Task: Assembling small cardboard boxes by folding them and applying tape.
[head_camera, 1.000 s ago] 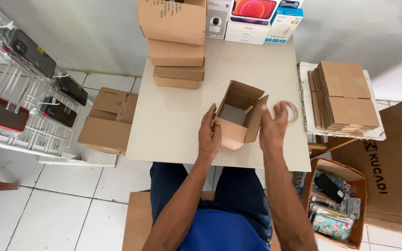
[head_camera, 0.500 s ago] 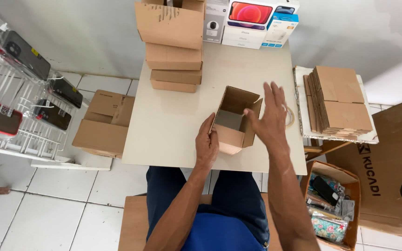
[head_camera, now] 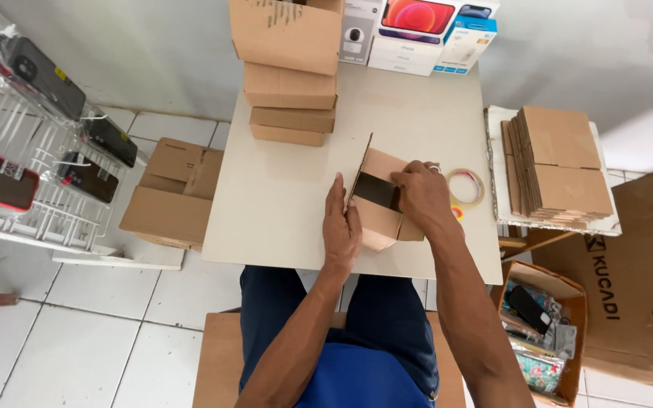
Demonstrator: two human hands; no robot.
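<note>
At the table's (head_camera: 281, 219) near edge, the left hand (head_camera: 340, 230) lies flat, fingers straight and together, pressed against the left wall of one small brown cardboard box (head_camera: 378, 204). The right hand (head_camera: 417, 195), at its 3 o'clock, curls over the box's right flap, folding it down across the dark opening; the left flap stands upright. One tape roll (head_camera: 466, 187) lies just beyond at 3 o'clock. At 12 o'clock, four stacked cardboard boxes (head_camera: 289, 72), then three retail boxes (head_camera: 417, 34).

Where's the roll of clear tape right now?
In the head view, the tape roll lies flat on the white table, just right of the right hand and the small open box.
</note>
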